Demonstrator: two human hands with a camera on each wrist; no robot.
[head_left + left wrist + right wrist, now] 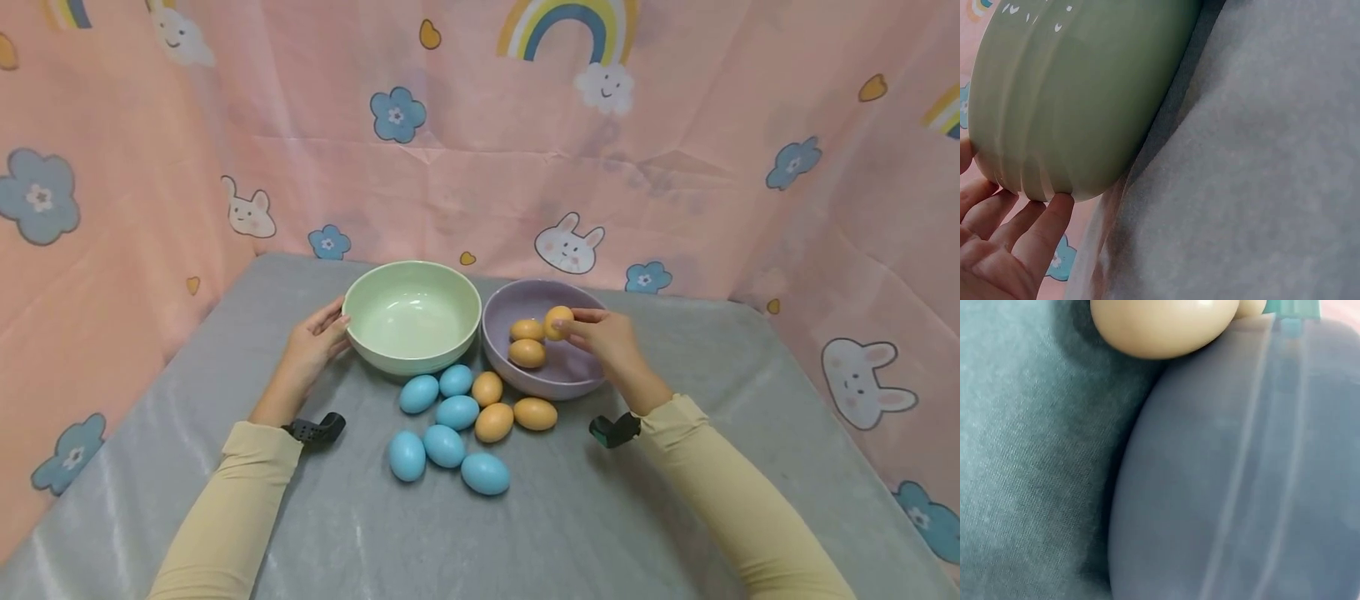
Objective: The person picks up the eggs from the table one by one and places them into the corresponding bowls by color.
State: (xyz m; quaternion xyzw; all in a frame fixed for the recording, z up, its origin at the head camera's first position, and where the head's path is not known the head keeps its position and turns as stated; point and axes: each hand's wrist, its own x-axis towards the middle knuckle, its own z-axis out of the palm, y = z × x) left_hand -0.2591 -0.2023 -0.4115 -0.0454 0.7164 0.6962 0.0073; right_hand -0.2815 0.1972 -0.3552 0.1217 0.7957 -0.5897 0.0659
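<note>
My left hand (pixel 317 337) holds the left side of a pale green bowl (pixel 412 321), thumb at the rim and fingertips on the outer wall; the left wrist view shows these fingers (pixel 1044 234) against the glossy wall. Between the thumb and fingers of my right hand (pixel 609 337) is a yellow-orange egg (pixel 558 322), inside the rim of a purple bowl (pixel 551 388). Two more such eggs (pixel 527 353) lie in that bowl. The right wrist view shows the purple bowl's outer wall (pixel 1229 475) and an egg (pixel 1163 325) beside it; the right hand is out of that view.
In front of the bowls, several blue eggs (pixel 444 446) and three yellow-orange eggs (pixel 535 414) lie close together on the grey cloth (pixel 375 550). The two bowls stand side by side. Behind them hangs a pink printed curtain (pixel 480 192), with more along both sides.
</note>
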